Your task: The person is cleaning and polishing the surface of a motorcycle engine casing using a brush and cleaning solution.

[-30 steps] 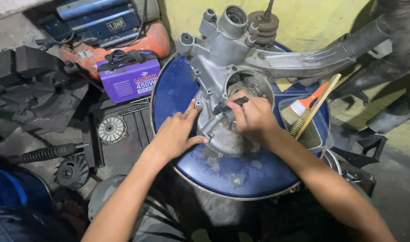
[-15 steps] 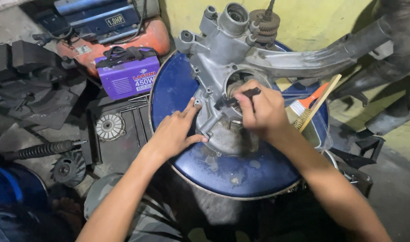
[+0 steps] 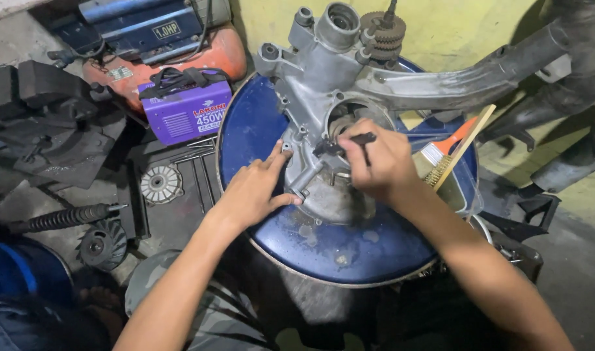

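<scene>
A grey metal engine casing [image 3: 323,78] lies on the top of a blue drum [image 3: 349,250]. My left hand [image 3: 255,188] rests flat on the casing's left edge, fingers spread, holding nothing. My right hand [image 3: 375,162] sits over the round opening in the casing and grips a small dark tool [image 3: 340,146] whose tip points left toward the opening's rim. A gear cluster [image 3: 383,29] stands on a shaft at the casing's far end.
A paintbrush with an orange handle [image 3: 440,153] lies in a shallow tray on the drum's right. Left of the drum sit a purple box-shaped machine [image 3: 185,110], an orange compressor tank [image 3: 200,55], a coil spring [image 3: 63,218] and dark engine parts.
My right hand moved up and right over the opening with the dark tool. My left hand stays on the casing's edge. The view shifted slightly.
</scene>
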